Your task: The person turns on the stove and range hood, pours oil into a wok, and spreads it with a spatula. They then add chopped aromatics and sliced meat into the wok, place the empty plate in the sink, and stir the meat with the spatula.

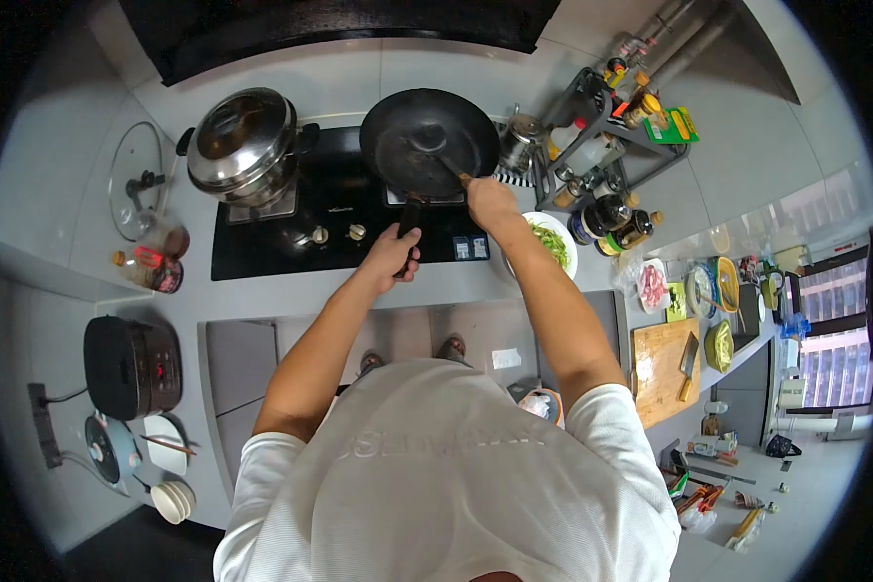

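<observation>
A black wok [395, 147] sits over the right burner of the black gas stove [262, 247]. My left hand [388, 254] is wrapped round its dark handle, which points toward me. In my right hand [493, 204] is the wooden end of a dark spatula [450, 166]; its rounded head rests inside the wok, and its exact shape is hard to make out. The wok's inside looks dark and slightly shiny. Just below my right forearm stands a white plate [570, 262] of sliced green vegetables [552, 243], partly hidden by that arm.
A lidded steel pot [242, 145] occupies the left burner. Sauce bottles [606, 218] and a grey spice rack [640, 160] stand right of the wok. Farther right, a knife [689, 361] lies on a wooden cutting board [655, 369]. A rice cooker [131, 367] is at the left.
</observation>
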Motion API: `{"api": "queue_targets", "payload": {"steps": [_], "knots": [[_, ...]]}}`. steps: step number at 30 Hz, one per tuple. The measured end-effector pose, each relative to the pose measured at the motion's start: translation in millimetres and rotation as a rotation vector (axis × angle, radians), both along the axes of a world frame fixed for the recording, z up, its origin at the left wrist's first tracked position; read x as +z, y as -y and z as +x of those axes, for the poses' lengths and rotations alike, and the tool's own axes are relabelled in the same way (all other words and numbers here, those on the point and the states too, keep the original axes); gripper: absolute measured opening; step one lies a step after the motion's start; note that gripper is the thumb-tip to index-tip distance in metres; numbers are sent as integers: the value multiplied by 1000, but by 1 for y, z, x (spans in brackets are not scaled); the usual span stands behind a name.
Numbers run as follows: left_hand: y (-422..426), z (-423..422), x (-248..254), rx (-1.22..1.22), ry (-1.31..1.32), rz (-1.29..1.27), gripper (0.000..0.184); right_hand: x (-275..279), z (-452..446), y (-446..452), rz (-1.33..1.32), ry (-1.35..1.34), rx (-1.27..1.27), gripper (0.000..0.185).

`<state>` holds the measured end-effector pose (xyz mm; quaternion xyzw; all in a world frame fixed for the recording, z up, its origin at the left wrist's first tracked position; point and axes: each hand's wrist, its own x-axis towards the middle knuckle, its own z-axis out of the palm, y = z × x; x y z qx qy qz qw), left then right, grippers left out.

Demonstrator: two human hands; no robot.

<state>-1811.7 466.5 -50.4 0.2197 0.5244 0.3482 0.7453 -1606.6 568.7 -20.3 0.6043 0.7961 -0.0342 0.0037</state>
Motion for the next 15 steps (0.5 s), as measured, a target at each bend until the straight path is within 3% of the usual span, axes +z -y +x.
{"api": "queue_targets", "payload": {"steps": [9, 15], "knots": [[-4, -2, -10, -35, 14, 28, 18, 55, -6, 11, -196, 7, 54, 28], [0, 0, 3, -7, -23, -9, 18, 116, 17, 20, -170, 105, -103, 24]]}}
